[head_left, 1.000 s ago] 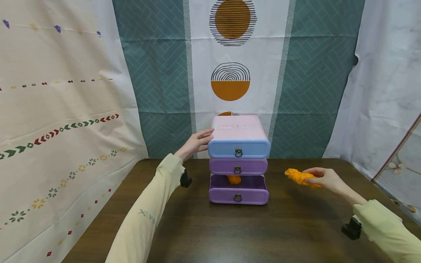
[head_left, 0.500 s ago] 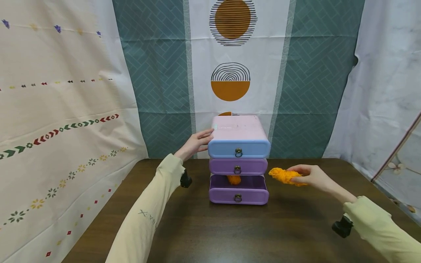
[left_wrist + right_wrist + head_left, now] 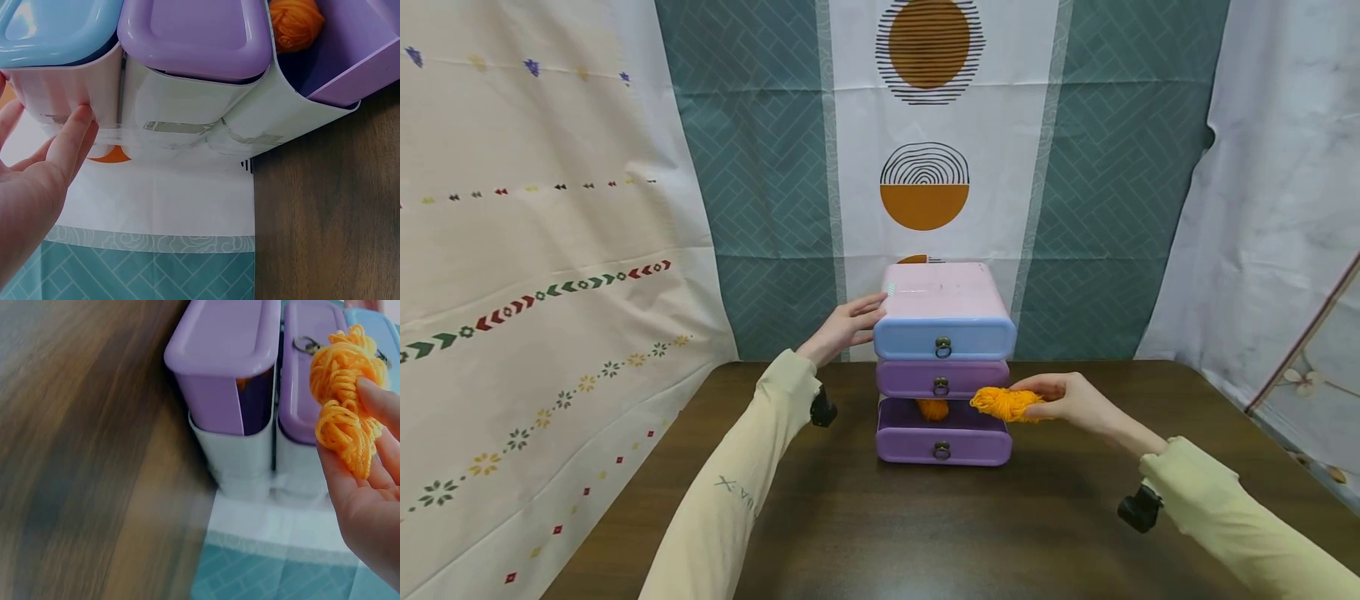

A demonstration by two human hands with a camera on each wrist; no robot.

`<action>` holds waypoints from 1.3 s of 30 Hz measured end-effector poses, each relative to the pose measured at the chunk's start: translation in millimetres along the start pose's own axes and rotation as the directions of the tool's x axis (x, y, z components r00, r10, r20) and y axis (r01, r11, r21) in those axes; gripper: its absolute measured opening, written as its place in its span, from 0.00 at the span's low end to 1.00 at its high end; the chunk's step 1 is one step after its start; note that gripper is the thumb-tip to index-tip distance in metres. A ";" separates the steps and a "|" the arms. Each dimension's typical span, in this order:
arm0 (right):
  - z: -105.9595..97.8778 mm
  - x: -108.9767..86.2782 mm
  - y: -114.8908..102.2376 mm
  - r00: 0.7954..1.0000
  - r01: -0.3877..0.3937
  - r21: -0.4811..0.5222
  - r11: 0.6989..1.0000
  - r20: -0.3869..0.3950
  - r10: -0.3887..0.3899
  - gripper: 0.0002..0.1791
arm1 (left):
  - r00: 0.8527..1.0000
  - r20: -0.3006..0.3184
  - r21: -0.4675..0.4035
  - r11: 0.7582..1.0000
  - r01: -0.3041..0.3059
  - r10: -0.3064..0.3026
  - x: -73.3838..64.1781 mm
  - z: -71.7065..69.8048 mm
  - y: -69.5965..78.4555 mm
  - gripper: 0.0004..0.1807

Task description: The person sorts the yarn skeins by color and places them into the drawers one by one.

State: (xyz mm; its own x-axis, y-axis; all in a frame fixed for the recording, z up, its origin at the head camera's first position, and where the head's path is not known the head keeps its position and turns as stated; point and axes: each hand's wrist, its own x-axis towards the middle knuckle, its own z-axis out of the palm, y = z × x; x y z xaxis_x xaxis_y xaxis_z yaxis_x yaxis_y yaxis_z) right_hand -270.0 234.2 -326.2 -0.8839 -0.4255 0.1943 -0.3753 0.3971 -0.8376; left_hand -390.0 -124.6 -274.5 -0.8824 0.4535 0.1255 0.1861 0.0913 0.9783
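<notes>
My right hand [image 3: 1070, 402] pinches a skein of yellow-orange yarn [image 3: 1006, 404] between thumb and fingers, at the right front of the bottom drawer. In the right wrist view the yarn [image 3: 347, 394] is tied at its middle. The bottom purple drawer [image 3: 943, 446] is pulled out, and a darker orange ball of yarn [image 3: 296, 24] lies inside it. Against the left side of the pink-topped drawer unit [image 3: 943, 287] rests my left hand [image 3: 844, 327], fingers fairly straight. The blue top drawer [image 3: 910, 340] and the purple middle drawer [image 3: 910, 379] are closed.
The drawer unit stands on a dark wooden table [image 3: 880, 533], near its back edge. Behind hangs a patterned green and white curtain [image 3: 760, 167]. A cream embroidered cloth [image 3: 535, 333] hangs on the left, a pale cloth [image 3: 1277, 208] on the right.
My right hand has carried the yellow-orange yarn leftward from the table's right side to the open bottom drawer. My left hand has stayed against the drawer unit.
</notes>
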 end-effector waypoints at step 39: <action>61.6 34.1 -7.0 0.987 0.085 -0.158 0.984 -0.118 -0.105 0.17 | 1.000 0.021 -0.041 0.999 -0.015 0.016 -5.1 -2.9 -0.8 0.27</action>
State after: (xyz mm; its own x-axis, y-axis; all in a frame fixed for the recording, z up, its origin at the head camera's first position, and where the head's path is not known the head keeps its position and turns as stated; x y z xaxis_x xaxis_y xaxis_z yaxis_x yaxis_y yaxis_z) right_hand -280.3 166.9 -345.1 -0.8665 -0.3654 0.3400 -0.4887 0.4827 -0.7268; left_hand -386.9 -129.5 -275.4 -0.8701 0.4733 0.1377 0.1817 0.0484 0.9822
